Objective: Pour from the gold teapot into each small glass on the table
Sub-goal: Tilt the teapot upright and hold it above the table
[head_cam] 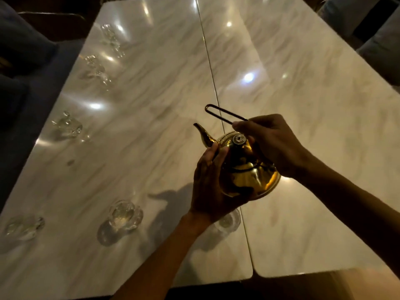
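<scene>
A gold teapot [246, 169] hangs above the marble table [151, 105], its spout pointing up and left. My right hand [272, 144] grips its thin dark wire handle. Cupped under the pot's left side is my left hand [207, 187]. Several small clear glasses stand along the table's left side: one [124, 215] near the front, one [23, 227] at the front left, one [68, 125] at mid left, and two more glasses [96, 68] [111, 38] farther back. Another glass [229, 220] sits under my left wrist, partly hidden.
A seam [211, 79] runs between the two marble tabletops. Dark upholstered seats [26, 68] line the left side, and pale cushions [381, 35] sit at the far right. The table's front edge [292, 274] is close to me.
</scene>
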A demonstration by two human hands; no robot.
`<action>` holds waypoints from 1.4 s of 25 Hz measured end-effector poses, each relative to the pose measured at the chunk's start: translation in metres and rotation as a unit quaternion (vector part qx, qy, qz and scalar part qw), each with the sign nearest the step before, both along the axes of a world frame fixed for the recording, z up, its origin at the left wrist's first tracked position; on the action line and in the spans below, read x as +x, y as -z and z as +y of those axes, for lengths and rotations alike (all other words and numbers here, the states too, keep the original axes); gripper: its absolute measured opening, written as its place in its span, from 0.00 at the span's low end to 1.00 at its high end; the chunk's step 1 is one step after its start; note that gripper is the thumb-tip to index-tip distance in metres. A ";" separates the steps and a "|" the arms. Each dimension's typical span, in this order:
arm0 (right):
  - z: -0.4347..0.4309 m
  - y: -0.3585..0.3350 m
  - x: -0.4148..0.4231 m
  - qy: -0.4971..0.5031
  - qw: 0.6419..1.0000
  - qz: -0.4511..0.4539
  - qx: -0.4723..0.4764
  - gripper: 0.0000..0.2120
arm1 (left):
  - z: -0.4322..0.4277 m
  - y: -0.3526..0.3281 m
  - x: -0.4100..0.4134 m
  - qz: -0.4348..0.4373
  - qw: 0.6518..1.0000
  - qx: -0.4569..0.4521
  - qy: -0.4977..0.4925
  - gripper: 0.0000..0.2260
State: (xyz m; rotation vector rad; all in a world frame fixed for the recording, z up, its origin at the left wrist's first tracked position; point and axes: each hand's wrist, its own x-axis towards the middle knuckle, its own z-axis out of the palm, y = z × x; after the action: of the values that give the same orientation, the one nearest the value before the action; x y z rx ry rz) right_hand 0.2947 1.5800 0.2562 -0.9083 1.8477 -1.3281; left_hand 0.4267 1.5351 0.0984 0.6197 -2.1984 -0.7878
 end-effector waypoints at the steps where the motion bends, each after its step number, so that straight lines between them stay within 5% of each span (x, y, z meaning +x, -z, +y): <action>1: -0.008 0.006 -0.003 -0.005 1.000 -0.004 0.008 0.10 | -0.006 0.005 -0.002 -0.017 1.000 0.013 -0.009 0.45; 24: -0.123 0.121 -0.006 -0.078 0.996 -0.002 0.050 0.09 | -0.093 0.103 0.009 -0.104 0.992 0.049 -0.059 0.43; 35: -0.130 0.150 -0.011 -0.052 0.997 -0.062 0.012 0.16 | -0.113 0.117 0.015 -0.106 0.992 0.025 -0.062 0.44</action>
State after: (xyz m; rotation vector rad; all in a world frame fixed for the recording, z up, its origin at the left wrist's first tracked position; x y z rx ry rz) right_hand 0.2835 1.4501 0.1059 -0.8776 1.6964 -1.2675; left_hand 0.4415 1.4217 -0.0185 0.8927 -2.3104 -0.7430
